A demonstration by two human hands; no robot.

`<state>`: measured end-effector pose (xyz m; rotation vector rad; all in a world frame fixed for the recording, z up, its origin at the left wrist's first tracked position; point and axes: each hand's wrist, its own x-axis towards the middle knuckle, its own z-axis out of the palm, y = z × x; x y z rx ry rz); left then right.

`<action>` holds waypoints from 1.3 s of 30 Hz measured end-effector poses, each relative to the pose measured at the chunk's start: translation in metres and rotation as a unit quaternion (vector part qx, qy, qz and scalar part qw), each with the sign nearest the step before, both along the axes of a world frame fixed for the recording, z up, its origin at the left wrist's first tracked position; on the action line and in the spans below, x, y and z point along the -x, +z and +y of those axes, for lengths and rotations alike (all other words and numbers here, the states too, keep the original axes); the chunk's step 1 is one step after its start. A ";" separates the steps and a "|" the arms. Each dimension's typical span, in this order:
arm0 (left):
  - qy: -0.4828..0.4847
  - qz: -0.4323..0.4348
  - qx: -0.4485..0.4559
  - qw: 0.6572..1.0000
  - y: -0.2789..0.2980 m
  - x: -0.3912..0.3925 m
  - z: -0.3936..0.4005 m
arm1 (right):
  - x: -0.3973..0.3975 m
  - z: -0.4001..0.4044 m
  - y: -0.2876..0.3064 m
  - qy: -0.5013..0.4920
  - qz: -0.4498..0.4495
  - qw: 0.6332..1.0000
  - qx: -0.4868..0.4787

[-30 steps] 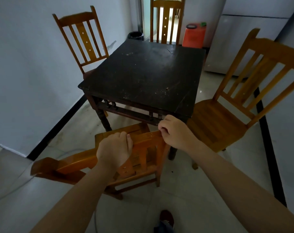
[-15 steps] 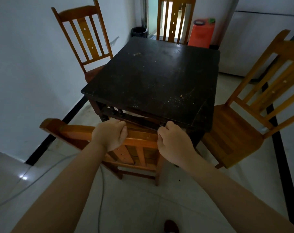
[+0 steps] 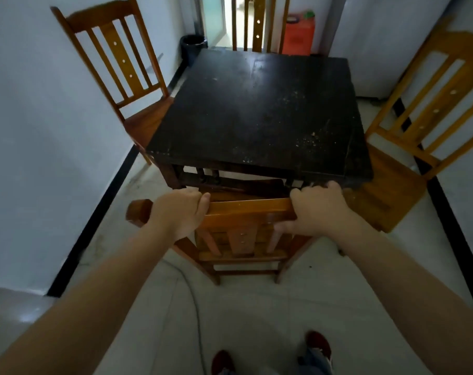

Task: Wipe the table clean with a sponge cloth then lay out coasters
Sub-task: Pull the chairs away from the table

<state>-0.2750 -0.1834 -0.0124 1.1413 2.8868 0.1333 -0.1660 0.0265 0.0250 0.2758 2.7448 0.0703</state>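
I see the chair (image 3: 246, 212) now stands upright, tucked at the dusty counter (image 3: 257, 109) just ahead of my hands, left hand (image 3: 179, 212) and right hand (image 3: 315, 209) both grasping its top rail; no sponge cloth or coasters visible, so wiping has not begun.

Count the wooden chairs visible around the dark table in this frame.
4: near chair gripped by both hands at the table's near edge, left chair by the wall, far chair, right chair. None appears hidden.
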 end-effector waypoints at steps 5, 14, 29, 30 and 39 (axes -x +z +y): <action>-0.014 0.046 -0.094 0.994 -0.012 0.004 -0.013 | 0.002 -0.005 -0.023 -0.060 0.124 0.988 0.064; -0.095 0.098 -0.159 0.978 -0.016 0.029 -0.011 | 0.000 -0.010 -0.034 -0.075 0.171 0.980 0.063; -0.109 0.117 -0.208 0.965 -0.025 0.093 -0.009 | 0.051 -0.014 -0.048 -0.017 0.344 0.939 -0.004; -0.110 0.118 -0.212 0.964 -0.027 0.089 -0.004 | 0.050 -0.007 -0.048 -0.017 0.350 0.936 0.002; -0.134 0.132 -0.213 0.959 -0.028 0.095 0.004 | 0.053 -0.003 -0.053 -0.030 0.376 0.926 0.025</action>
